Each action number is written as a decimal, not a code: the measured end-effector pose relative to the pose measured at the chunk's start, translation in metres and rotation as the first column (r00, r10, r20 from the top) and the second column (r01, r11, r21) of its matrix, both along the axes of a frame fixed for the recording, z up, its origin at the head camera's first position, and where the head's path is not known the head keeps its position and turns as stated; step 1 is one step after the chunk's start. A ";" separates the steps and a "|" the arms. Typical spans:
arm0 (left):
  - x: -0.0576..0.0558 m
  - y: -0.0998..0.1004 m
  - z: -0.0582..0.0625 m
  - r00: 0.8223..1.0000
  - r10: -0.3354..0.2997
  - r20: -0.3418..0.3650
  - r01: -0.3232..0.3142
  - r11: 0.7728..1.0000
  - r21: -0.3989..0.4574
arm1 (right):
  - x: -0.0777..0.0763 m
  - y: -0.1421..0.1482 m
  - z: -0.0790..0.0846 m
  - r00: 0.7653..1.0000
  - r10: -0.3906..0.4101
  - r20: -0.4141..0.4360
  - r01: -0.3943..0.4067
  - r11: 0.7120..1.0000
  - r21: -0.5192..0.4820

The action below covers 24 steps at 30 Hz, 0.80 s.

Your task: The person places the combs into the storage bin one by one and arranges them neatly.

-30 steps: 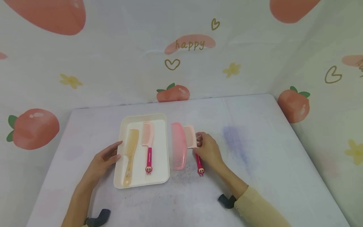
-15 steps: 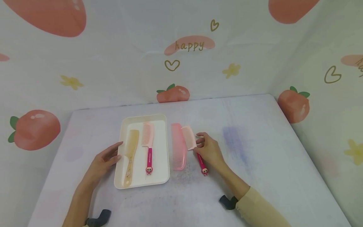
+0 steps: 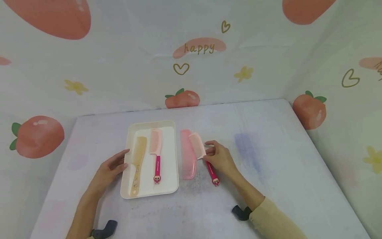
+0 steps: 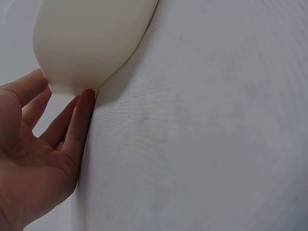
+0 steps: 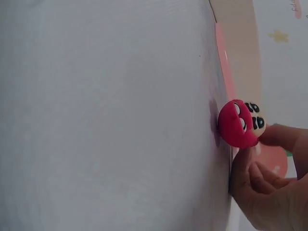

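Note:
My right hand (image 3: 221, 160) pinches a comb with a pale pink head (image 3: 197, 146) and a magenta handle (image 3: 211, 173) near where the two join. In the right wrist view the handle's cartoon-face end (image 5: 242, 123) points at the camera, close over the table. The comb's head overlaps a wide pink comb (image 3: 187, 167) lying beside the tray. My left hand (image 3: 108, 171) touches the left side of a white tray (image 3: 167, 190) with extended fingers; the left wrist view shows fingertips (image 4: 87, 97) at the tray's wall (image 4: 91, 43).
Inside the tray lie a tan comb (image 3: 139, 154) and another pink comb with a magenta handle (image 3: 157, 166), side by side. A pale cloth covers the table (image 3: 268, 139), and a peach-print curtain (image 3: 134, 66) hangs behind it.
The comb in my right hand has turned: its head has swung left over the wide pink comb, its handle end slightly right. My left hand and the tray stay put.

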State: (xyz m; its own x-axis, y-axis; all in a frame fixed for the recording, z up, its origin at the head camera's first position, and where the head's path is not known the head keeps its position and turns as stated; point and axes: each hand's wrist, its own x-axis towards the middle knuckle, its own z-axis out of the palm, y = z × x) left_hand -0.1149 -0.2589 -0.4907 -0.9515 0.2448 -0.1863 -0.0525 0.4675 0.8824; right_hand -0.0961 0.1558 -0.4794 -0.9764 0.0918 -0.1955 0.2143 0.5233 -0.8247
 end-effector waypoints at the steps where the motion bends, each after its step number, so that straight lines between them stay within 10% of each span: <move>1: 0.000 0.000 -0.001 1.000 0.001 0.002 -0.001 1.000 -0.002 | 0.000 0.000 0.000 1.000 0.008 -0.002 -0.008 1.000 -0.015; 24: -0.001 -0.002 -0.001 0.999 0.018 0.035 -0.017 1.000 -0.020 | -0.003 -0.021 0.017 0.995 0.103 0.016 -0.092 0.937 -0.338</move>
State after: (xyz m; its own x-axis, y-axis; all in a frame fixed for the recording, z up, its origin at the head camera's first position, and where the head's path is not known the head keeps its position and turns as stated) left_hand -0.1159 -0.2608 -0.4920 -0.9485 0.2238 -0.2241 -0.0916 0.4836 0.8705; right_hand -0.0991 0.1351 -0.4627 -0.9696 -0.0804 -0.2309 0.2066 0.2359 -0.9496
